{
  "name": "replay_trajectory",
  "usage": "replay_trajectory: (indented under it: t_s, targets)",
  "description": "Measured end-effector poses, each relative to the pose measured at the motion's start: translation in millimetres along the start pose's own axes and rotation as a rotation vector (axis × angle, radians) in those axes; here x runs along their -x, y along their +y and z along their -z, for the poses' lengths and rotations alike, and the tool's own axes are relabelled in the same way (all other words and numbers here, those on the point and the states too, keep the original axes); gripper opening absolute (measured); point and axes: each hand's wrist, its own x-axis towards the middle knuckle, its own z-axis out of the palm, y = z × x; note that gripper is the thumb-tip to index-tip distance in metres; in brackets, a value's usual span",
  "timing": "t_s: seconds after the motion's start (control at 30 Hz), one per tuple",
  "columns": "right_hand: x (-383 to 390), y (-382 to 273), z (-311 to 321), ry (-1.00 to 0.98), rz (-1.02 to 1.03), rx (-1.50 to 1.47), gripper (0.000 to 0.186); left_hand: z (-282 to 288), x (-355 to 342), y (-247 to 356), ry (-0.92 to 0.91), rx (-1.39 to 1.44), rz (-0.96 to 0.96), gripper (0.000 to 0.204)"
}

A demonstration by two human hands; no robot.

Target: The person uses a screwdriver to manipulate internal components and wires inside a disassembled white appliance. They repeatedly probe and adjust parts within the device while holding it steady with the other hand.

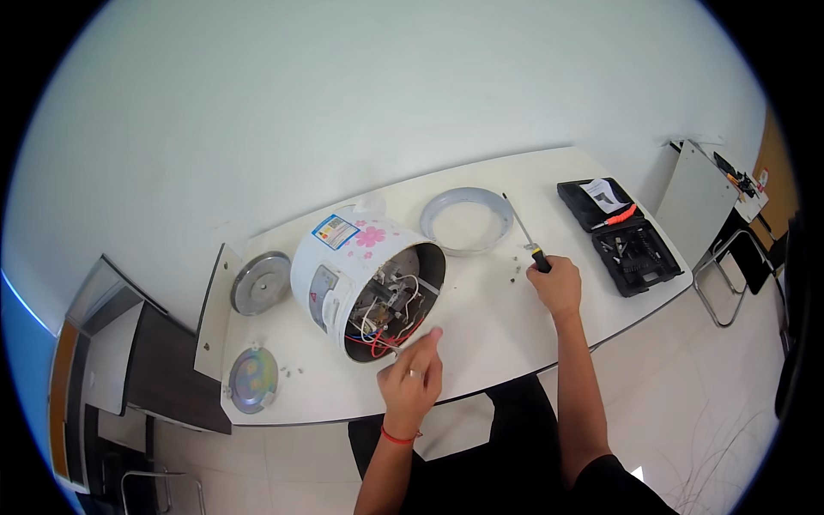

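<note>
A white cylindrical appliance (313, 262) with pink flower decals, probably a rice cooker, lies on its side with its open underside showing wires and parts. My left hand (412, 378) is at the lower edge of that opening beside red and white wires, fingers curled together; what they hold is unclear. My right hand (554, 283) grips a screwdriver (539, 257) with a black-and-yellow handle, its long shaft pointing up and away. Several small metal pieces (515, 279) lie just left of this hand. A grey plastic ring (438, 203) lies flat behind them.
The white table (489, 343) also bears an open black tool case (635, 275) with an orange-handled tool, a round metal plate (247, 292), and an iridescent disc (253, 395) with small pieces beside it. Other desks (695, 184) and chairs (725, 292) stand to either side.
</note>
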Motion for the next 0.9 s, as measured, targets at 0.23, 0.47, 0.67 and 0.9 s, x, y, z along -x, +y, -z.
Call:
replay_trajectory:
  t_s: [0.23,0.47,0.67,0.9]
  targets:
    - [0,-2,-7,-0.028,-0.001,0.020,0.028,68,-25,-31,0.417,-0.033,-0.149,0.028]
    - [38,-12,19,-0.072,-0.076,-0.538,0.026,78,-91,-139,0.334,0.387,0.493,0.044]
    - [134,-27,61,-0.527,-0.123,-0.871,0.034,70,-55,-190,0.175,0.808,0.768,0.055]
    - [189,-22,51,-0.764,-0.043,-0.802,0.041,53,-66,-155,0.272,0.930,0.858,0.063]
